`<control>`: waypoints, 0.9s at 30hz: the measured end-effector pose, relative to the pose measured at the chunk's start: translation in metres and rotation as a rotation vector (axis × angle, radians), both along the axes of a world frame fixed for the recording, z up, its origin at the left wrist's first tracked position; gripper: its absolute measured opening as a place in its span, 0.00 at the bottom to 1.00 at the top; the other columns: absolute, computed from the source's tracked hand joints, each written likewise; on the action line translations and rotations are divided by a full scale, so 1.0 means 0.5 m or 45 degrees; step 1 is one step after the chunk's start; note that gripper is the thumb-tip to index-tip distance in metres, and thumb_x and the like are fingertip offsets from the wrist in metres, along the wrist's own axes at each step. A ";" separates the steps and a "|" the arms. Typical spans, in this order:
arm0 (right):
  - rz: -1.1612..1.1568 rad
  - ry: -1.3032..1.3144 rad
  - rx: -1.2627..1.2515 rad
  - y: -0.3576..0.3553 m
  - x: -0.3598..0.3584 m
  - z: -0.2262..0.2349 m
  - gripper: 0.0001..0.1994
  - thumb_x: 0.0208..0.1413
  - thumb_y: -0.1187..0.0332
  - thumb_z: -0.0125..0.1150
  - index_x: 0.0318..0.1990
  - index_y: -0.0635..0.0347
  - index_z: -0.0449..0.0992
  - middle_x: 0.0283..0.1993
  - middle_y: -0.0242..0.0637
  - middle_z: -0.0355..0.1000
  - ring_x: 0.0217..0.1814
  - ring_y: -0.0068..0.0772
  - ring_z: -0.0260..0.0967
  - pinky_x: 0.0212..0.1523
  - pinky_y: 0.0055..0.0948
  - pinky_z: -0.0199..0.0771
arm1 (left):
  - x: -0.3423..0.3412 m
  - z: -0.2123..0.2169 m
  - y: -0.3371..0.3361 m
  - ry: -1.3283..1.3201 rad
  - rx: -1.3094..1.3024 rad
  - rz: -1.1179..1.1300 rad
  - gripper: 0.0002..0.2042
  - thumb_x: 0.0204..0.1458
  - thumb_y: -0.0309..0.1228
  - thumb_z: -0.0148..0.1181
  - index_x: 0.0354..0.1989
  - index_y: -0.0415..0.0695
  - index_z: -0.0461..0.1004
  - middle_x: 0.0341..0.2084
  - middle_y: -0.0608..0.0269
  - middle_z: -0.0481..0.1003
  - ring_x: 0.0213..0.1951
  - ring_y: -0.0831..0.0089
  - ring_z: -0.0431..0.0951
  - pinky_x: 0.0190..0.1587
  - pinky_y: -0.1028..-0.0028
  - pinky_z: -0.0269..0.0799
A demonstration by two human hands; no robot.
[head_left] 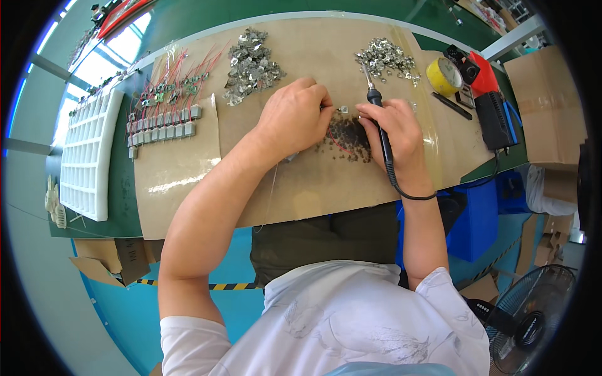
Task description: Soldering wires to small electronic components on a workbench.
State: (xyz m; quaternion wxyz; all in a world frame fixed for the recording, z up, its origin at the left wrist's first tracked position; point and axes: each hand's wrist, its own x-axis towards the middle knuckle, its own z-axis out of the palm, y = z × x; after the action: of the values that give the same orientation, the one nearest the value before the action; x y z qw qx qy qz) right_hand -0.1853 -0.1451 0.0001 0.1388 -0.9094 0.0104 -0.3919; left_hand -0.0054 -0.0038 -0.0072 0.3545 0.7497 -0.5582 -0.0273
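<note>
My right hand (401, 135) is closed around a black soldering iron (375, 98), its metal tip pointing away from me toward the far side of the table. My left hand (295, 113) is closed in a pinch just left of it; what its fingertips hold is hidden. A thin red wire (339, 143) runs down below those fingertips. Between my hands lies a small square metal piece (344, 109). Beneath them the brown cardboard sheet (307, 200) carries a dark, scorched-looking patch (352, 135).
Two piles of small metal pieces, a left pile (251, 66) and a right pile (389, 57), lie farther back. Rows of grey blocks with red wires (164, 128) sit left, beside a white compartment tray (88, 153). Yellow tape (444, 76) and a black power unit (492, 119) stand right.
</note>
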 end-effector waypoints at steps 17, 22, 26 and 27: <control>0.000 -0.017 0.026 0.000 -0.002 0.007 0.18 0.50 0.84 0.71 0.49 0.58 0.81 0.34 0.40 0.77 0.40 0.45 0.73 0.42 0.39 0.75 | 0.018 0.004 0.005 -0.044 0.033 0.082 0.07 0.55 0.32 0.69 0.37 0.41 0.82 0.36 0.54 0.79 0.41 0.53 0.82 0.45 0.58 0.78; -0.120 -0.123 0.086 0.006 -0.022 0.013 0.21 0.53 0.85 0.70 0.54 0.59 0.82 0.37 0.42 0.79 0.41 0.46 0.76 0.41 0.38 0.78 | 0.014 0.012 0.007 -0.134 -0.276 0.133 0.09 0.55 0.30 0.71 0.39 0.40 0.77 0.31 0.55 0.78 0.35 0.57 0.81 0.41 0.61 0.77; -0.169 -0.216 0.320 0.008 -0.064 -0.015 0.19 0.63 0.79 0.69 0.60 0.69 0.78 0.37 0.43 0.83 0.34 0.29 0.81 0.37 0.24 0.81 | -0.005 0.035 0.006 0.122 -0.273 0.126 0.08 0.56 0.26 0.69 0.37 0.39 0.75 0.27 0.59 0.77 0.29 0.64 0.78 0.34 0.66 0.74; -0.172 -0.212 0.324 0.008 -0.071 -0.019 0.19 0.63 0.79 0.69 0.60 0.69 0.78 0.37 0.43 0.83 0.34 0.29 0.81 0.37 0.24 0.81 | -0.010 0.035 0.005 0.157 -0.331 0.096 0.07 0.56 0.25 0.68 0.37 0.39 0.75 0.26 0.60 0.76 0.26 0.67 0.77 0.31 0.69 0.73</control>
State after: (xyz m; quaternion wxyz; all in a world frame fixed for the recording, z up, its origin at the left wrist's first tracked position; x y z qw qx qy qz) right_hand -0.2210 -0.1411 -0.0093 0.2265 -0.8462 0.1096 -0.4698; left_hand -0.0102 -0.0012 0.0102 0.4830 0.7147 -0.5057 0.0128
